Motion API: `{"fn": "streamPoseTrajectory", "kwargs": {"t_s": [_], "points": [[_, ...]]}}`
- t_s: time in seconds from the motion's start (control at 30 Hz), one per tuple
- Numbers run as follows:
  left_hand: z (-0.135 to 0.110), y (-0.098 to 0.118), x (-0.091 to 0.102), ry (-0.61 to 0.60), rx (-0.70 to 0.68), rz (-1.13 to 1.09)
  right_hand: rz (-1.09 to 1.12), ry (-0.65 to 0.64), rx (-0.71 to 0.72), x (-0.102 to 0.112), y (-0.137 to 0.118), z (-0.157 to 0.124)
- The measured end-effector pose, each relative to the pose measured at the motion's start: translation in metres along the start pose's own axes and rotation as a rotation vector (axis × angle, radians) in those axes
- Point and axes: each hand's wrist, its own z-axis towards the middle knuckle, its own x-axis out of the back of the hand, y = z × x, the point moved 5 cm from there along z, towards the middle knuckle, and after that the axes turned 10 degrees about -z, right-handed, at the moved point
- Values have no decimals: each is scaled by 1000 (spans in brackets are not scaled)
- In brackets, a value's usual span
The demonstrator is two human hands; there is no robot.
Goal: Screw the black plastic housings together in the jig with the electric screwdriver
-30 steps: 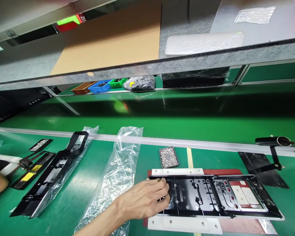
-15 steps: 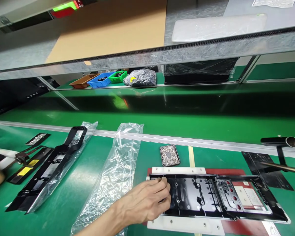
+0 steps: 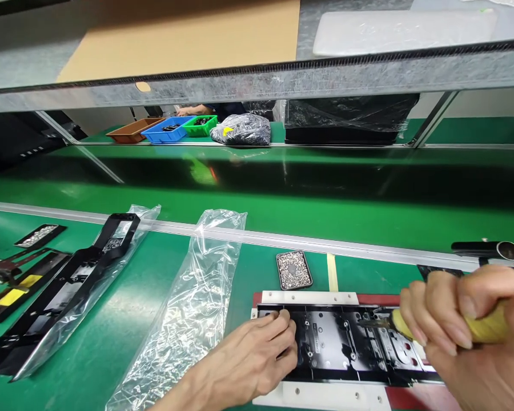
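A long black plastic panel with ribs and small posts lies in a fixture with white rails on a red base. My left hand rests at the panel's left end, fingers curled down onto it; its fingertips are partly hidden, and what they pinch, if anything, cannot be seen. At the right, my right hand is closed around the yellow handle of a soldering iron. The iron's dark metal tip points left over the middle of the panel. Behind the fixture sits a small tray of tiny metal parts.
Clear plastic film lies left of the fixture. Farther left, another black plastic part rests on film. A black tube holder stands at right. Blue and green bins line the back beneath a metal shelf; a person's hand shows behind them.
My right hand has come in from the right with the soldering iron, now over the panel. My left hand has stayed at the panel's left end. The view has shifted slightly.
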Motion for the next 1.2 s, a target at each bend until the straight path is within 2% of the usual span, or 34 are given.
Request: {"fn": "streamPoseTrajectory", "kwargs": {"t_s": [0.1,0.2,0.73,1.0,1.2], "points": [[0,2,0,-18,27,11,46,-33,-45,-15,2,3],[0,3,0,-52,45,7,22,-40,-47,-21,7,5],[-4,1,-3,-78,95,-71,-64,-94,-41,-32,22,4],[0,2,-2,-127,141,-106,-171,-182,-28,-43,25,6],[3,3,3,-157,170,-111,-216,-221,-100,-49,29,7]]}}
